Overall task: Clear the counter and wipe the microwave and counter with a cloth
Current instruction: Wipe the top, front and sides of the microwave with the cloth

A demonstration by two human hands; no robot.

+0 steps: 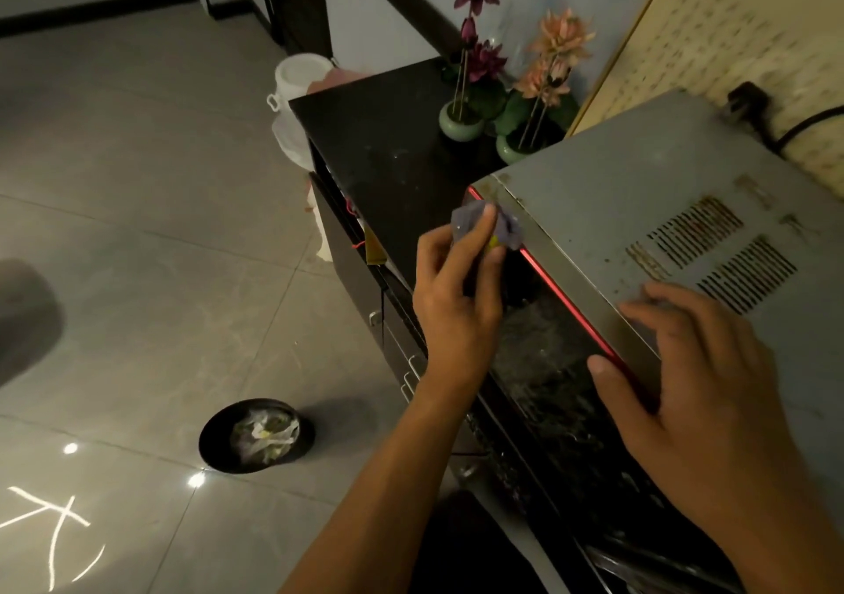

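A grey microwave [639, 209] with a red front trim stands on the dark counter [388, 145] at the right. My left hand [456, 292] grips a small purple cloth [507, 228] and presses it against the microwave's upper front left corner. My right hand [698, 374] lies flat with fingers spread on the microwave's top front edge, its thumb over the red trim. The microwave's dark glass door [543, 365] faces down-left below both hands.
Two small green pots of artificial flowers [461, 120] [516, 145] stand at the counter's back. A black bin [255, 436] with a crumpled bag sits on the tiled floor. White buckets [299, 77] stand beyond the counter's far end. Drawer handles [411, 379] line the cabinet front.
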